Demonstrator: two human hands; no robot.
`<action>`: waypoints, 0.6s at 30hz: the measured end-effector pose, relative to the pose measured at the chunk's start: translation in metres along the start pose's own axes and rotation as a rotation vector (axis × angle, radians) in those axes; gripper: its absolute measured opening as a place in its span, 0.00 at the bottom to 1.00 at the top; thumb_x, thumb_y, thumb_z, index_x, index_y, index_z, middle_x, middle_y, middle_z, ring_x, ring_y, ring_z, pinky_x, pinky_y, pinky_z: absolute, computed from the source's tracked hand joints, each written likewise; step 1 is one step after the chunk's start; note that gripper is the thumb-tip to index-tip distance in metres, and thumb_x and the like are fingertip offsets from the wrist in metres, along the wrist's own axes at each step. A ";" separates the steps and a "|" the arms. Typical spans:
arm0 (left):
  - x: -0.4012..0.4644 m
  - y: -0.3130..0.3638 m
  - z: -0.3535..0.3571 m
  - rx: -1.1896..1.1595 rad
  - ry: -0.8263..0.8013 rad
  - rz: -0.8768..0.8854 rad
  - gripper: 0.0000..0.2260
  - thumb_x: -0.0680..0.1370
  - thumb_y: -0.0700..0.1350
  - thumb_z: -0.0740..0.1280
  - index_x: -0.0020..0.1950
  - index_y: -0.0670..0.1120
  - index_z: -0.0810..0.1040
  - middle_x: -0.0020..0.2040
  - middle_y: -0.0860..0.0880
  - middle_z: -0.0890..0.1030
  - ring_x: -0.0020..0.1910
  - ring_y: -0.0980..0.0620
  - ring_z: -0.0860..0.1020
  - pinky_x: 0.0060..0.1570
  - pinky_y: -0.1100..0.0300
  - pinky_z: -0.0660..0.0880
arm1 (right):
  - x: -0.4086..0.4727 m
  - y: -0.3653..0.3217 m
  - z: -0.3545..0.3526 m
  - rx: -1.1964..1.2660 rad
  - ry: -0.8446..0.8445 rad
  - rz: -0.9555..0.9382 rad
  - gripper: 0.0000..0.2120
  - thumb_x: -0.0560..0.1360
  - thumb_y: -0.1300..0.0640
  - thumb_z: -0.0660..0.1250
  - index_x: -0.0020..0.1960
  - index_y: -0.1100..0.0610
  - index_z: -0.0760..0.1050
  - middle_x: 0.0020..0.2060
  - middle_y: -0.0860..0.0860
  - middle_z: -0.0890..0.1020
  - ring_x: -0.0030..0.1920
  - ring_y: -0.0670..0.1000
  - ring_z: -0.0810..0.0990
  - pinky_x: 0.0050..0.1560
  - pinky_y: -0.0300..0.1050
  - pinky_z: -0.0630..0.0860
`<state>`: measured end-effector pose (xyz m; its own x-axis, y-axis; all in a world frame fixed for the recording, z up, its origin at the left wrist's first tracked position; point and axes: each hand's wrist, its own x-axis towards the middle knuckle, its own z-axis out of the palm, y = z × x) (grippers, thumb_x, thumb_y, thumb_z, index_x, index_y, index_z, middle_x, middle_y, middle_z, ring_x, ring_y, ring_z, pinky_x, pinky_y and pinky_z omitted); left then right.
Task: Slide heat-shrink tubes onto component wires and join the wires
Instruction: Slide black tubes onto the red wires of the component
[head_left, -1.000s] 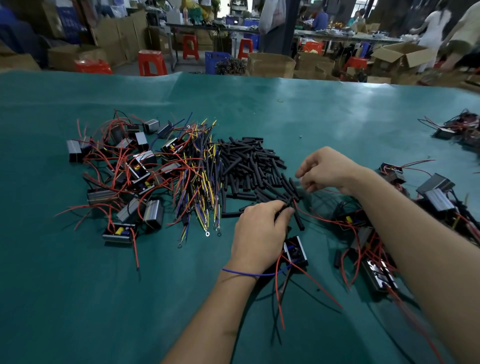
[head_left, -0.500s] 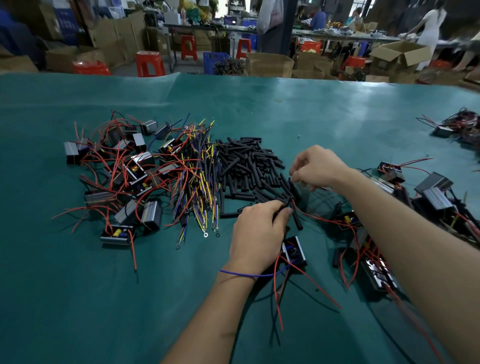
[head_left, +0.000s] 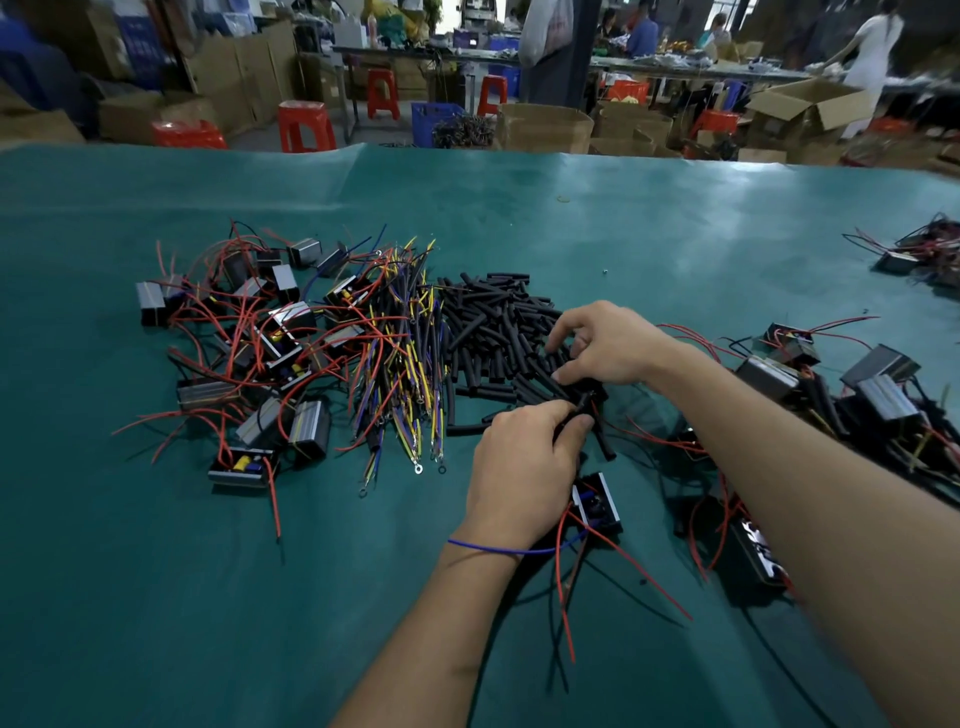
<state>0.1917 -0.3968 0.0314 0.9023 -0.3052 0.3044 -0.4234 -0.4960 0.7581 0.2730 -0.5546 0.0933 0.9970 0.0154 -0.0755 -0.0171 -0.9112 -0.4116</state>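
- The left hand (head_left: 524, 465) rests on the green desk (head_left: 623, 218) near its middle, fingers curled and pinching a black wire end (head_left: 582, 408) — a short heat-shrink tube (head_left: 605, 447) lies just beside its fingertips.
- The right hand (head_left: 605, 345) sits on the near right edge of the heat-shrink tube pile (head_left: 493, 338), fingers bent down into the tubes; whether it has 1 pinched, I cannot tell.
- A small black component (head_left: 597, 504) lies just beside the left wrist, its red wires (head_left: 623, 561) trailing toward the near edge and a blue wire (head_left: 488, 546) crossing the wrist.
- Left of the tube pile lies a bundle of yellow, blue and black leads (head_left: 405, 374) with ring terminals.
- Further toward the left edge — a heap of boxed components (head_left: 249, 353) tangled in red wire.
- More components (head_left: 878, 389) lie by the right edge, beyond the right forearm.
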 end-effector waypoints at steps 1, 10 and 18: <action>0.000 0.000 0.000 0.002 0.000 -0.002 0.15 0.83 0.53 0.63 0.40 0.45 0.76 0.34 0.45 0.79 0.40 0.39 0.77 0.42 0.43 0.74 | 0.000 0.002 -0.001 0.027 -0.003 0.017 0.13 0.68 0.55 0.82 0.48 0.47 0.80 0.41 0.49 0.78 0.42 0.50 0.75 0.38 0.40 0.68; 0.000 -0.001 0.001 -0.004 -0.002 -0.003 0.15 0.83 0.53 0.63 0.41 0.46 0.77 0.34 0.46 0.80 0.39 0.41 0.77 0.42 0.44 0.74 | 0.003 0.001 -0.002 0.110 -0.002 0.008 0.13 0.66 0.57 0.82 0.44 0.44 0.81 0.32 0.44 0.72 0.32 0.41 0.69 0.34 0.38 0.66; 0.000 -0.002 0.001 -0.014 -0.004 -0.002 0.14 0.83 0.53 0.63 0.43 0.46 0.79 0.35 0.46 0.81 0.40 0.41 0.78 0.42 0.44 0.75 | 0.003 -0.005 -0.003 -0.076 0.023 -0.004 0.08 0.67 0.55 0.81 0.41 0.46 0.83 0.32 0.42 0.77 0.35 0.40 0.74 0.32 0.34 0.66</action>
<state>0.1925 -0.3968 0.0290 0.9029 -0.3075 0.3003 -0.4203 -0.4852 0.7668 0.2763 -0.5514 0.0981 0.9986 0.0104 -0.0528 -0.0083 -0.9398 -0.3415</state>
